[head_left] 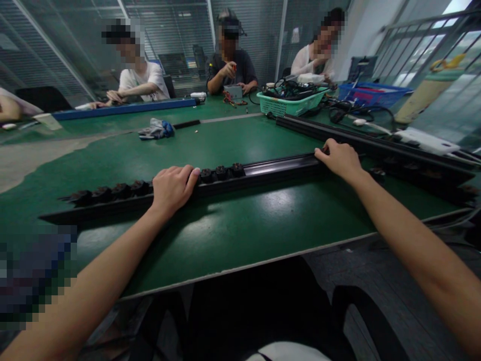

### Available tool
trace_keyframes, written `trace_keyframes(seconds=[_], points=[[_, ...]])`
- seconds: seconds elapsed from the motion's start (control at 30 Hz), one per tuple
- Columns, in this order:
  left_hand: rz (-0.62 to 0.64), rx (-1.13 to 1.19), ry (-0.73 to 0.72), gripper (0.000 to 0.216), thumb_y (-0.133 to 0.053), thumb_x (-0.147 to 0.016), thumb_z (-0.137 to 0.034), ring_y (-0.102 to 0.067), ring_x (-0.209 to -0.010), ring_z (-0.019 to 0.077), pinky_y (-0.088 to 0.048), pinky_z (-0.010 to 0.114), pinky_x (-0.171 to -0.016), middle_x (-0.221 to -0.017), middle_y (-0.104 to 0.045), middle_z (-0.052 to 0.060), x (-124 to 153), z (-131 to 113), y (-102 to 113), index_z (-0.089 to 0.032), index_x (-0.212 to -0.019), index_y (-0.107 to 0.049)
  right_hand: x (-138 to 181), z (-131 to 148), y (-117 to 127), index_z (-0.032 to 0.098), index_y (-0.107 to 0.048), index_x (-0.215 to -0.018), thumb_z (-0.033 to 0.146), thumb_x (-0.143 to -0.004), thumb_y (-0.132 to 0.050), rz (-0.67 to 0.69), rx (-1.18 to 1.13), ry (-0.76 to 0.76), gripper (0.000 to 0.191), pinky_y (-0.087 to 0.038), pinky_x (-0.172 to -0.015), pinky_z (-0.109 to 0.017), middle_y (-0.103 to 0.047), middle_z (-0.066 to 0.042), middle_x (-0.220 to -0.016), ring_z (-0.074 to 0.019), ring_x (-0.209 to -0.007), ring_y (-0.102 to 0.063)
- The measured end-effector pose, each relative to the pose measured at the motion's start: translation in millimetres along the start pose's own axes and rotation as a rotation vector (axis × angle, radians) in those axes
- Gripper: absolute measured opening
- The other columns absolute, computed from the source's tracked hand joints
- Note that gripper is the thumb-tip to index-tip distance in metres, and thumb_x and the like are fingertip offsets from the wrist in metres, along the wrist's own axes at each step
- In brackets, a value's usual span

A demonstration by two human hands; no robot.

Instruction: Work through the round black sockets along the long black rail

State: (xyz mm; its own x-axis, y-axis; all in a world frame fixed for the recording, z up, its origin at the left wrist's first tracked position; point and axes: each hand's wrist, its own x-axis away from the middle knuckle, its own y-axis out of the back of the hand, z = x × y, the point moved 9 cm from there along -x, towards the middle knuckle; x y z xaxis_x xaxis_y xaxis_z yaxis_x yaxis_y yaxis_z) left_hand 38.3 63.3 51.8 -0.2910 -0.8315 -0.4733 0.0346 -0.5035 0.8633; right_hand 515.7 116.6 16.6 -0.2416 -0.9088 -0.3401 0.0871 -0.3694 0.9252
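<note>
A long black power strip rail [280, 168] lies slantwise across the green table in front of me. Round black sockets [221, 173] sit in a row along its left and middle part, and its right part is a bare shiny channel. My left hand [173, 188] is closed over the rail near the middle, its thumb beside the sockets and covering some of them. At the right end, my right hand [340, 159] has its fingers closed on the rail. Something small, dark and reddish shows at those fingertips, mostly hidden.
More black rails [361, 143] lie at the right. Behind stand a green basket [289, 104] of cables and a blue basket [376, 95]. A grey-blue glove [156, 129] and a long blue bar [128, 109] lie farther back. Several people sit across the table [233, 240].
</note>
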Motion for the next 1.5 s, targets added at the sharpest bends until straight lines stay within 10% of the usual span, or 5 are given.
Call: trace_keyframes(seconds=[0.37, 1.5], points=[[-0.017, 0.057, 0.005, 0.066, -0.018, -0.109, -0.055, -0.063, -0.118, 0.0346, -0.048, 0.042, -0.081, -0.105, -0.078, 0.018, -1.1, 1.7, -4.2, -0.02, -0.1, -0.073, 0.4, -2.6, 0.6, 0.022, -0.066, -0.105, 0.058, -0.098, -0.055, -0.003, -0.057, 0.022, 0.038, -0.05, -0.084, -0.045, -0.073, -0.019, -0.101, -0.0371, -0.098, -0.067], [0.049, -0.031, 0.022, 0.062, -0.02, -0.109, -0.055, -0.068, -0.086, 0.029, -0.04, 0.038, -0.073, -0.089, -0.076, 0.013, -1.9, 1.2, -1.4, -0.022, -0.095, -0.071, 1.7, -2.8, 7.8, 0.022, -0.072, -0.101, 0.052, -0.094, -0.058, -0.018, -0.07, 0.033, 0.034, -0.05, -0.084, -0.045, -0.076, -0.017, -0.102, -0.0373, -0.1, -0.069]])
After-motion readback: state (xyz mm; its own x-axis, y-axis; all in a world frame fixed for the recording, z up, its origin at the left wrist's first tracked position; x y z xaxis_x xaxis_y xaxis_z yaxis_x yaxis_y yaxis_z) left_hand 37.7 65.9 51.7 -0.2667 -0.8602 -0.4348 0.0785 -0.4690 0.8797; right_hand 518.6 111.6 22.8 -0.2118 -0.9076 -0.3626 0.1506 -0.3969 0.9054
